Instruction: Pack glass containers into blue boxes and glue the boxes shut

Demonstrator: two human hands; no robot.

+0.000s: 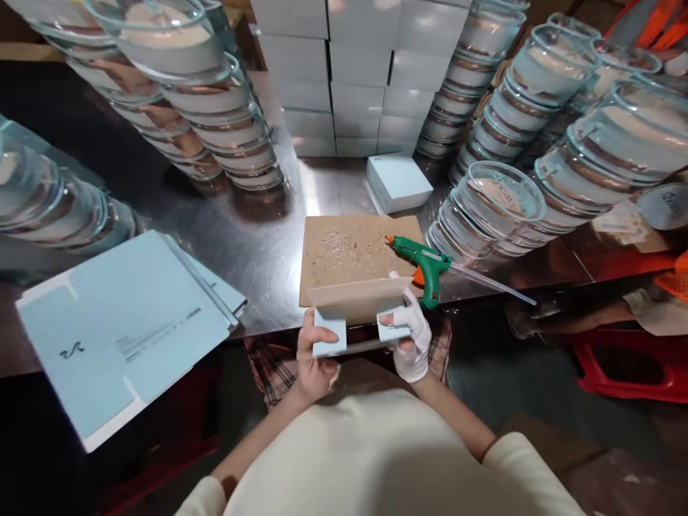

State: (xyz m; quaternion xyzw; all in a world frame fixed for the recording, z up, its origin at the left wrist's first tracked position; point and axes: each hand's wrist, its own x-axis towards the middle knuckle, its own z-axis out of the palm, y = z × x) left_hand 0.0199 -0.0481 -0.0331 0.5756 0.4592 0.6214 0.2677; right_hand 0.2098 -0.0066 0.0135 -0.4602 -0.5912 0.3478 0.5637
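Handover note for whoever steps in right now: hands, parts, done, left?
Left hand: bare, grip on the left flap of the half-folded box.
Right hand: gloved, grip on its right flap.
Box sits at the near edge of the brown board; glue gun lies beside it on the right.
Done: box partly folded.
Left: flat blanks stacked on the left.

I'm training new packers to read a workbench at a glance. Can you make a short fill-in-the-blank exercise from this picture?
1. Both hands, the left hand and the right hand, hold a partly folded pale blue ____.
2. The green glue gun lies with its nozzle on the brown ____.
3. The right hand wears a white ____.
4. The flat box blanks lie to the person's ____.

Missing words: box; board; glove; left
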